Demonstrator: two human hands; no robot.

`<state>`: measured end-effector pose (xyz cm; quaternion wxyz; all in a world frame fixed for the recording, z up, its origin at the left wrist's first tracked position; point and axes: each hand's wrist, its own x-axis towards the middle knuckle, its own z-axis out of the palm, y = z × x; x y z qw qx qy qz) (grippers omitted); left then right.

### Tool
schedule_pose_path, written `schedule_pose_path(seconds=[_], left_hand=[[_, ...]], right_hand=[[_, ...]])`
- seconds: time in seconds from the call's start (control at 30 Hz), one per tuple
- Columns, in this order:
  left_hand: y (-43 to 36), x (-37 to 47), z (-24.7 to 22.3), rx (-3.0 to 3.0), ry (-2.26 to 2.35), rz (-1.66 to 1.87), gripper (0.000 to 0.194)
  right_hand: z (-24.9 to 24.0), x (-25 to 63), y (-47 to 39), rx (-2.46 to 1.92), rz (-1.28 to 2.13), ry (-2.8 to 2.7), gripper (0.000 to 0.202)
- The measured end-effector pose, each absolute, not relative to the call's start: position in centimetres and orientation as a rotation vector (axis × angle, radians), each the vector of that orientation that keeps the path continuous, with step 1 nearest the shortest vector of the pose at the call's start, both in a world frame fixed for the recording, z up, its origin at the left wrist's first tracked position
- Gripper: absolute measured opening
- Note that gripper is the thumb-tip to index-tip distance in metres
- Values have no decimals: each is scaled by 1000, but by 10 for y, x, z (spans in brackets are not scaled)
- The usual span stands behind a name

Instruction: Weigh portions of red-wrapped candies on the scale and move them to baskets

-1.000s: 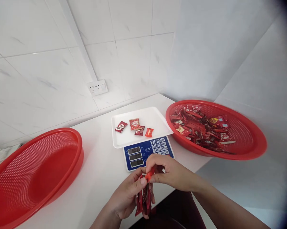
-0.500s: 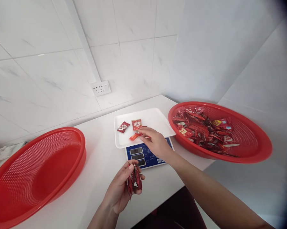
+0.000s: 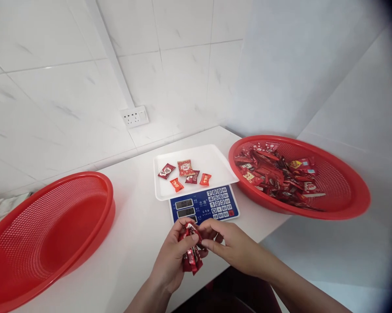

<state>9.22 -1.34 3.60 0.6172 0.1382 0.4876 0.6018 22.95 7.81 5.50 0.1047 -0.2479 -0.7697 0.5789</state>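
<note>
Several small red wrapped candy packets (image 3: 191,257) are bunched in my left hand (image 3: 170,257), its thumb pressed on top of them. My right hand (image 3: 236,247) meets it from the right, thumb and fingertips pinching the edge of one packet in the bunch. Just beyond both hands is a blue digital scale (image 3: 202,209) with a keypad and lit readouts. On its white tray (image 3: 212,157) lie a dark red packet (image 3: 166,171), a patterned red packet (image 3: 185,168), a partly covered dark red packet (image 3: 192,177), and two small orange-red candies, one left (image 3: 176,184) and one right (image 3: 205,179).
At the right stands a red perforated basket (image 3: 349,191) heaped with red candy packets (image 3: 274,174). Another red basket (image 3: 68,226), with its bare bottom showing, is at the left on the white table (image 3: 133,243). A wall socket (image 3: 134,116) is behind.
My right hand has drawn back from the tray to the packets in my left hand. Two orange-red candies now lie on the tray, and the scale's keypad has come into view.
</note>
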Motion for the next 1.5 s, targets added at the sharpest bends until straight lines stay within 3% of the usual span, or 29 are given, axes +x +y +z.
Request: schedule_pose_path(seconds=[0.3, 0.47, 0.67, 0.87, 0.97, 1.1, 1.23, 1.5], left_hand=[[-19, 89, 35, 377, 1118, 1394, 26], [-18, 84, 37, 300, 1177, 1456, 43], [-19, 81, 34, 155, 1204, 1483, 26], [-24, 78, 37, 143, 1118, 1497, 24], [-24, 77, 39, 153, 1108, 1551, 26], [-20, 82, 39, 158, 1193, 1606, 28], [-15, 91, 39, 234, 1221, 1639, 25], [-15, 97, 39, 327, 1260, 1560, 24]], right_hand=[[55, 224, 78, -622, 1711, -2297, 30], [52, 216, 95, -723, 1425, -2254, 26], [60, 184, 139, -931, 918, -2281, 31], [58, 169, 148, -888, 750, -2317, 38], [59, 184, 133, -860, 872, -2325, 29], [59, 209, 101, -736, 1379, -2377, 20], [53, 221, 75, -659, 1852, -2234, 43], [41, 221, 73, -687, 1942, -2031, 21]])
